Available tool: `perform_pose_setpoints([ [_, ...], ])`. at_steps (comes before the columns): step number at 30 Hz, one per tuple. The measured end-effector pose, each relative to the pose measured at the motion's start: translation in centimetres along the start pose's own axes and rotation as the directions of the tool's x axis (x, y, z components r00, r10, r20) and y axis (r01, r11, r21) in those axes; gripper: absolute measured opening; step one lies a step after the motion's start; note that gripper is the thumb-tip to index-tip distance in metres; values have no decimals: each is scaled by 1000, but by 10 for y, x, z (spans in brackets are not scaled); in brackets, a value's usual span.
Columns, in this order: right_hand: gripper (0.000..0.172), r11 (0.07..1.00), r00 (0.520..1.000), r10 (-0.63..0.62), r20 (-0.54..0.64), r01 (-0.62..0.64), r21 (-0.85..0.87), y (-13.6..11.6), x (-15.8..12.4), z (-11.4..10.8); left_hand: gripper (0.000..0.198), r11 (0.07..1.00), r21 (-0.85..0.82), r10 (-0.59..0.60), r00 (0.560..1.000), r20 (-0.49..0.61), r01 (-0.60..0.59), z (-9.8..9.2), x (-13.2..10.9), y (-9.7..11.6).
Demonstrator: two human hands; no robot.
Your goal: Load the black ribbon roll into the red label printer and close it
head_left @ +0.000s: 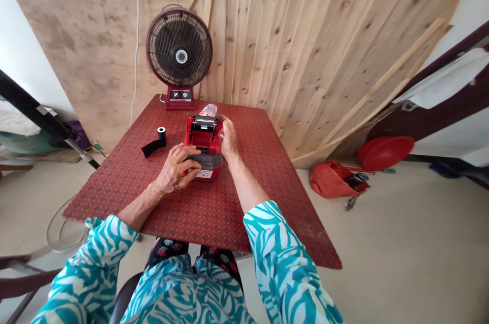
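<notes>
A red label printer [187, 141], its top raised and its inner rollers showing, stands on the table in front of me. My left hand [178, 165] is at its near left side, with curled fingers over a dark grey strip [210, 161] across the printer's front; whether this strip is loose ribbon or a fixed part is unclear. My right hand [228, 138] grips the raised top at its right edge, the thumb and fingertips partly hidden. Left of the printer, a roll of black ribbon [161, 133] stands on end with its loose tail lying on the table.
The table [244, 212] has a red patterned cover. A fan [179, 54] stands at its far left edge, and a clear plastic bottle [209, 109] lies behind the printer. On the floor to the right are an orange bag [330, 180] and a red basin [385, 153].
</notes>
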State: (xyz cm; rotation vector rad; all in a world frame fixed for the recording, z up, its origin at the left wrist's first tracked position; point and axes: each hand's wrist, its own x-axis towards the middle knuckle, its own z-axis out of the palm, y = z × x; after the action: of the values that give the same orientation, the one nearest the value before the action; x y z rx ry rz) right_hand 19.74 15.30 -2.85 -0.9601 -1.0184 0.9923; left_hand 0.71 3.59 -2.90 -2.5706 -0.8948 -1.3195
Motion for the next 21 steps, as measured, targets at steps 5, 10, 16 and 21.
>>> perform_pose_setpoints([
  [5,44,998,995,-48,-86,45,-36,-5,-18,-9,8,1000,20,10,999,-41,-9,0,0,0],
  [10,24,1000,988,-20,-152,20,-6,3,-51,-18,6,1000,11,24,997,-75,-23,1,0,1],
  [16,33,985,993,99,-69,-88,147,17,-65,-19,14,973,-161,-176,983,-55,166,-3,1,4],
  [21,34,976,992,112,-54,-99,196,22,-62,-19,40,518,-622,-765,644,-30,586,11,16,-15],
])
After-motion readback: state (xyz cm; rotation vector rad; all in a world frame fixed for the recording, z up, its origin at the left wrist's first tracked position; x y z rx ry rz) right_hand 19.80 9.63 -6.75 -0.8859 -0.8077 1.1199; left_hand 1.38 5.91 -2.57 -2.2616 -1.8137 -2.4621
